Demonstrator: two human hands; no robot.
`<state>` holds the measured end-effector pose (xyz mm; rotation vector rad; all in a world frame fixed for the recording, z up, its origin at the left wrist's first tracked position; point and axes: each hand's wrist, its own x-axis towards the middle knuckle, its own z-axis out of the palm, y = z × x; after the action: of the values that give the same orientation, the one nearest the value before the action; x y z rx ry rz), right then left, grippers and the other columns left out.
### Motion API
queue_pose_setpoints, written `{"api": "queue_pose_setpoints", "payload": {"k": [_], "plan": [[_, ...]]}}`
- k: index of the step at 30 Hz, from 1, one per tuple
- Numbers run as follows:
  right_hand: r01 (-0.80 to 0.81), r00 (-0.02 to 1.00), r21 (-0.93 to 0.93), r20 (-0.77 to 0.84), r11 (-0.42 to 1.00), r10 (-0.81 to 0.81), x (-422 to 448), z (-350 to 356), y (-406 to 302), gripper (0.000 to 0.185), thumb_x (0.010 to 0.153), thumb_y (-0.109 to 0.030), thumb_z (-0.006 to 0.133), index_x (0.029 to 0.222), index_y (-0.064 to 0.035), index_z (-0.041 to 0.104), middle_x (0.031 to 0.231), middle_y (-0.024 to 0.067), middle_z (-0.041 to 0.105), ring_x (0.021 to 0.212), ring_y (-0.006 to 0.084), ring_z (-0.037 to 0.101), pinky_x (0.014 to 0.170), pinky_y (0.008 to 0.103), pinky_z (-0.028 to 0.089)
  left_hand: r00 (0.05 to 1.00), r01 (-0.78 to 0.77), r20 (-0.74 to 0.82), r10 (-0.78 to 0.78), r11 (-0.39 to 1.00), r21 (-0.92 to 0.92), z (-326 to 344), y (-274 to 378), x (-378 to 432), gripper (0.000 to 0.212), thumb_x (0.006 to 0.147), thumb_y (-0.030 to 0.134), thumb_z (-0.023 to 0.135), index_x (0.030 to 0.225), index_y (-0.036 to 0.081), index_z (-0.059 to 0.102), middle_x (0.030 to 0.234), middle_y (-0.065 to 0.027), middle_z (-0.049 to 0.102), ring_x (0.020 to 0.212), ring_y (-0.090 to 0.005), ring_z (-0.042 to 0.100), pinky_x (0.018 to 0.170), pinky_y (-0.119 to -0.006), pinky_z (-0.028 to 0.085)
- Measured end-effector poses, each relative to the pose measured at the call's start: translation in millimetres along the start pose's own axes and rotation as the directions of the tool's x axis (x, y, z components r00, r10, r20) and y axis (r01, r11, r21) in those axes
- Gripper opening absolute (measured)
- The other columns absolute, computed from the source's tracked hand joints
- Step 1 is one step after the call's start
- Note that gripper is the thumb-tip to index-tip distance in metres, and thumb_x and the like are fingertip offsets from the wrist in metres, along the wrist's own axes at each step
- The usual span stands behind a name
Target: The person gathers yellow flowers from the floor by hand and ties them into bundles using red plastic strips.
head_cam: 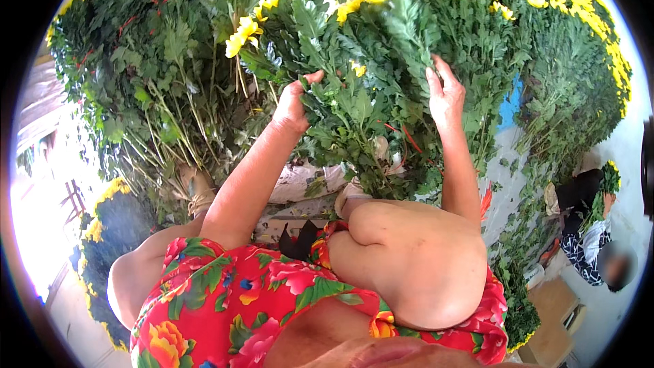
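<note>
Yellow chrysanthemum flowers [242, 36] on long leafy stems lie fanned out before me. My left hand [295, 102] is curled around leafy stems [327, 82] at the left of this bunch, its fingers partly hidden by leaves. On the right, my right hand [445, 92] touches a leafy chrysanthemum stem [409, 30] between thumb and fingers; that stem is slightly blurred. Red ties [411, 139] show among the lower stems, between my forearms.
Large heaps of chrysanthemums [173, 51] stand at left and more [567, 76] at right. A white sack [306, 184] lies by my feet. At far right another person [587, 250] holds flowers near a cardboard box [552, 317]. Cut leaves litter the floor.
</note>
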<state>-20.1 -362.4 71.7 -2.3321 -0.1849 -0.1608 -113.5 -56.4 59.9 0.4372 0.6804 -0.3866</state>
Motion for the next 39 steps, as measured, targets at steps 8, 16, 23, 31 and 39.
{"api": "queue_pose_setpoints", "payload": {"k": [8, 16, 23, 31, 39], "plan": [[-0.268, 0.903, 0.055, 0.363, 0.962, 0.231, -28.5, 27.9, -38.1, 0.037, 0.099, -0.022, 0.07, 0.133, -0.009, 0.068, 0.127, 0.0139, 0.074, 0.114, 0.0223, 0.071, 0.1, 0.0336, 0.052, 0.999, 0.012, 0.037, -0.011, 0.999, -0.042, -12.5, -2.7, -4.1, 0.047, 0.09, 0.028, 0.07, 0.126, -0.002, 0.067, 0.115, -0.0169, 0.074, 0.102, -0.0315, 0.072, 0.097, -0.045, 0.057], [0.014, 0.957, -0.345, 0.276, 0.939, 0.087, -53.7, 76.5, -33.6, 0.028, 0.091, -0.022, 0.073, 0.119, -0.0141, 0.073, 0.101, 0.0182, 0.072, 0.097, 0.0395, 0.069, 0.082, 0.0486, 0.053, 1.0, -0.014, 0.017, 0.016, 0.995, -0.1, -28.3, 0.0, -6.8, 0.044, 0.091, 0.027, 0.068, 0.124, -0.003, 0.067, 0.112, -0.0185, 0.074, 0.102, -0.0332, 0.072, 0.097, -0.048, 0.057], [0.264, 0.957, -0.539, 0.251, 0.8, -0.147, -28.4, 71.6, -40.6, 0.079, 0.077, -0.033, 0.086, 0.141, -0.0037, 0.051, 0.142, 0.0189, 0.05, 0.13, 0.0376, 0.048, 0.109, 0.0492, 0.038, 0.998, 0.009, -0.06, -0.012, 0.999, -0.048, -14.0, 2.1, -13.2, 0.042, 0.091, 0.027, 0.069, 0.124, 0.001, 0.069, 0.117, -0.0149, 0.074, 0.106, -0.0314, 0.071, 0.1, -0.048, 0.056], [0.343, 0.917, -0.656, 0.388, 0.672, -0.09, -15.9, 92.8, -8.8, 0.099, 0.088, -0.052, 0.075, 0.16, -0.0041, 0.027, 0.155, 0.03, 0.034, 0.137, 0.0455, 0.039, 0.114, 0.0563, 0.031, 0.998, -0.01, -0.07, 0.005, 0.997, -0.071, -17.7, 0.0, -10.7, 0.042, 0.091, 0.026, 0.07, 0.123, 0.0, 0.069, 0.118, -0.0148, 0.074, 0.106, -0.0301, 0.071, 0.1, -0.047, 0.056], [0.292, 0.929, -0.575, 0.36, 0.764, -0.084, -5.5, 86.6, 3.3, 0.085, 0.089, -0.039, 0.077, 0.156, -0.0048, 0.036, 0.144, 0.025, 0.049, 0.127, 0.0403, 0.048, 0.106, 0.0502, 0.036, 0.995, -0.104, -0.001, 0.104, 0.992, 0.073, -0.3, -3.1, -17.5, 0.056, 0.091, 0.039, 0.068, 0.133, 0.003, 0.064, 0.137, -0.0187, 0.065, 0.123, -0.0364, 0.064, 0.112, -0.055, 0.049]]}}
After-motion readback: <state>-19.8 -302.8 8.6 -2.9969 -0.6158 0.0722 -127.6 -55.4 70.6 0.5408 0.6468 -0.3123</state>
